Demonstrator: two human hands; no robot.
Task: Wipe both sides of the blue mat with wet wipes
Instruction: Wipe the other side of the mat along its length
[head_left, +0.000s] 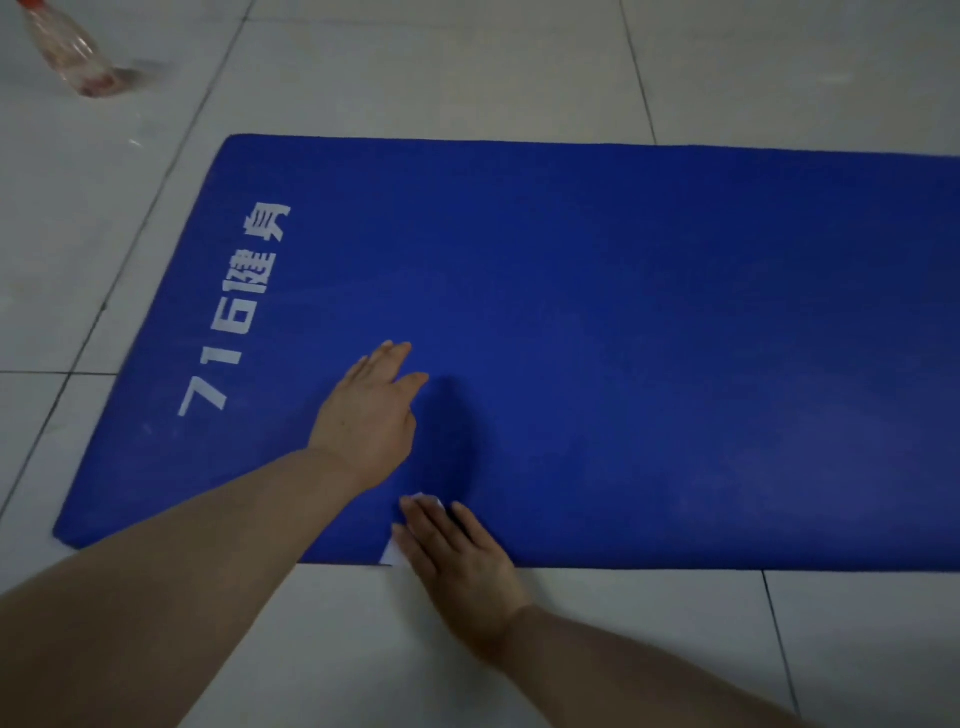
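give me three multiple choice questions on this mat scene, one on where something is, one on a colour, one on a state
1. Where is the wet wipe?
A. under the right hand, at the mat's near edge
B. beside the bottle
C. on the white lettering

2. What colour is the mat?
A. green
B. blue
C. grey

3. How does the left hand lie?
A. curled round the bottle
B. lifted off the floor
C. flat on the mat, fingers straight

Answers:
1. A, white shows from under the right hand's fingers at the near edge.
2. B, the mat is blue with white lettering.
3. C, it rests flat on the mat; the plastic bottle lies far off on the tiled floor.
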